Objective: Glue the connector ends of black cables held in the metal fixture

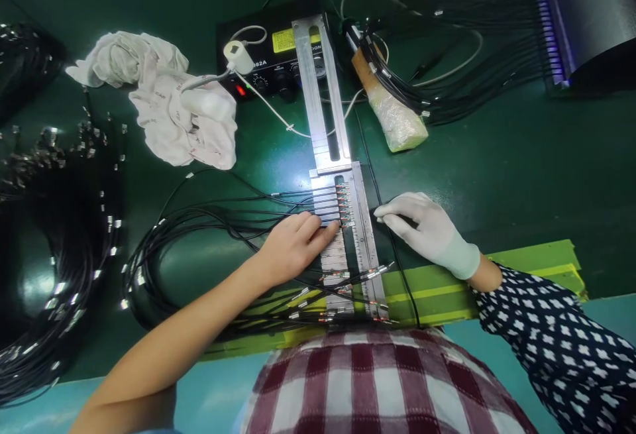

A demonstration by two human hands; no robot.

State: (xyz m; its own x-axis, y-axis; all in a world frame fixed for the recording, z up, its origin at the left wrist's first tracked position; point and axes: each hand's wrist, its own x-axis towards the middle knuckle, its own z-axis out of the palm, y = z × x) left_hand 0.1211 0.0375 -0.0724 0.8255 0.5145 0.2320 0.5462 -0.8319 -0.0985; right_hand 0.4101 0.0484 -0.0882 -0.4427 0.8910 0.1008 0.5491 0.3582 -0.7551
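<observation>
My bare left hand (294, 246) rests on the slotted metal fixture (365, 222), fingers bent and pressed together over a black cable at the lower end of a row. Several black cables (293, 203) lie side by side in the slots, their stripped orange and silver ends (344, 199) pointing right. To the right of the fixture is my right hand (422, 225) in a white glove, thumb and finger pinched beside a single black cord (375, 182). What sits between those fingertips is too small to make out. More loose cable ends (342, 288) lie across the fixture's near part.
A black control box (271, 79) stands behind, with a lit lamp head (318, 162) glare near the fixture. White cloth (183, 109) lies left of it. A wrapped handle (392, 112), cable bundles (69, 275) and a dark cylinder (596, 16) surround the bench.
</observation>
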